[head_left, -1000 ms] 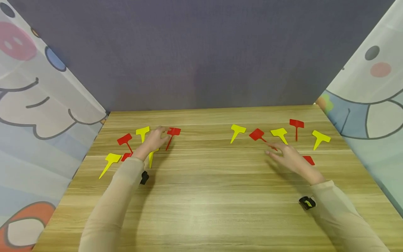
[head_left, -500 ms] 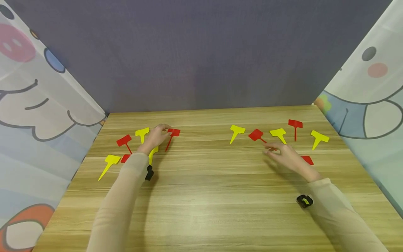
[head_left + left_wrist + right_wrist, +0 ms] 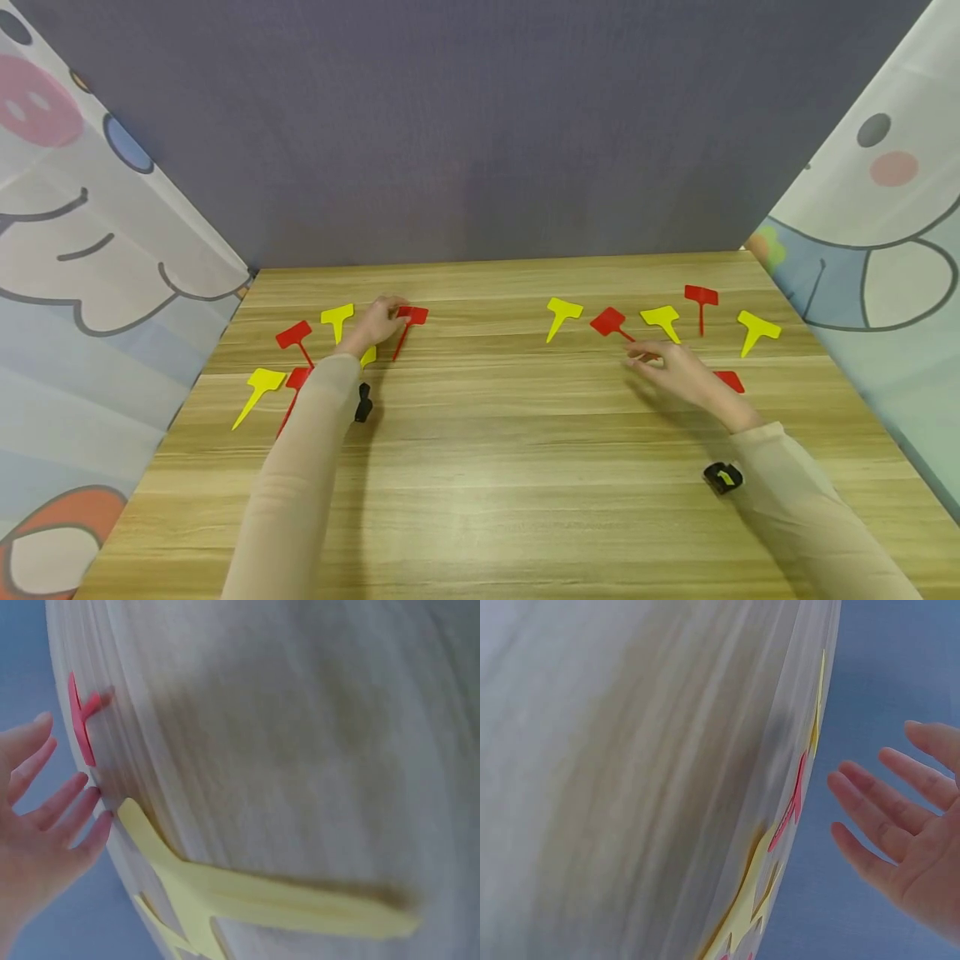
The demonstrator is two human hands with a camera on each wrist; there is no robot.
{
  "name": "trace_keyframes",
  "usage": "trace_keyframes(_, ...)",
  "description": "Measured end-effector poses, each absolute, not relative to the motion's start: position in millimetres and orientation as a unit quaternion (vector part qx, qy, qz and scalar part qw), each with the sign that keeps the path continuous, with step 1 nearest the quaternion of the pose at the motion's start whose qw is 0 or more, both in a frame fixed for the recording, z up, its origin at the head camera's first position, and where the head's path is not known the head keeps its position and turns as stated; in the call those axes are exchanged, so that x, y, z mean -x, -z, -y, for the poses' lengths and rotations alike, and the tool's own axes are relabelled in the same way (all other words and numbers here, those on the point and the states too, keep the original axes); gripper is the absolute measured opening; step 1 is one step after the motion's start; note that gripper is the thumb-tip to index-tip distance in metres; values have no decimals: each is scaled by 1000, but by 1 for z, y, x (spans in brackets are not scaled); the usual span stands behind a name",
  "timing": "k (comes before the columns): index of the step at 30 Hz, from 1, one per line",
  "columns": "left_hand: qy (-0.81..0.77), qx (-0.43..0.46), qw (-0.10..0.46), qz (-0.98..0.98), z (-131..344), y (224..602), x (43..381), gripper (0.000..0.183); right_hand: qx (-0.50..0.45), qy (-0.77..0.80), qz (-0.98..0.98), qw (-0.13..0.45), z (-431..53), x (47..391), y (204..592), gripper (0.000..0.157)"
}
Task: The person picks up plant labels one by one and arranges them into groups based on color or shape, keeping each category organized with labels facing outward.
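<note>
My left hand (image 3: 377,322) reaches over the back left of the table, fingertips at the head of a red T-shaped plant label (image 3: 416,315). In the left wrist view its fingers (image 3: 58,802) are spread and relaxed, holding nothing, with the red label (image 3: 80,724) just beyond them and a yellow plant label (image 3: 187,885) below. My right hand (image 3: 681,371) hovers on the right, thumb and fingertips overlapping the stem of another red label (image 3: 608,322). The right wrist view shows that palm (image 3: 934,862) with loosely extended fingers, nothing in them.
Yellow labels (image 3: 266,382) and red labels (image 3: 293,335) lie scattered at left, partly under my left arm. More yellow labels (image 3: 563,310) and red ones (image 3: 701,295) lie at right. A grey panel (image 3: 480,133) backs the wooden table (image 3: 480,467); patterned cloth (image 3: 915,208) flanks it.
My left forearm has swung right, uncovering the stem of a red label at left and covering more of a yellow one. Both hands stay nearly in place; the right fingers have drawn slightly closer to the thumb.
</note>
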State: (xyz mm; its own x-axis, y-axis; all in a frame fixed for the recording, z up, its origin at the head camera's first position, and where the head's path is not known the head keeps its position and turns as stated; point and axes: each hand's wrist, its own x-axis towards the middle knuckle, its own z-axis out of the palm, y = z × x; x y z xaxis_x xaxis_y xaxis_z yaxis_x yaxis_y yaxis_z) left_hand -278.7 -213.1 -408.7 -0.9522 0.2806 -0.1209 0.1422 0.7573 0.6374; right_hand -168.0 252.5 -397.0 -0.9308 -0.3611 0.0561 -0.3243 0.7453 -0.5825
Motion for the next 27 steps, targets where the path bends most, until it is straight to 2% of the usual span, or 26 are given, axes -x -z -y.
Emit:
trace_keyframes(12, -385, -71, 164, -905, 218, 412, 286, 47, 199, 314, -928, 33, -252, 168, 398, 33)
trace_keyframes(27, -337, -39, 166, -926, 215, 414, 289, 46, 185, 313, -930, 50, -253, 171, 399, 35)
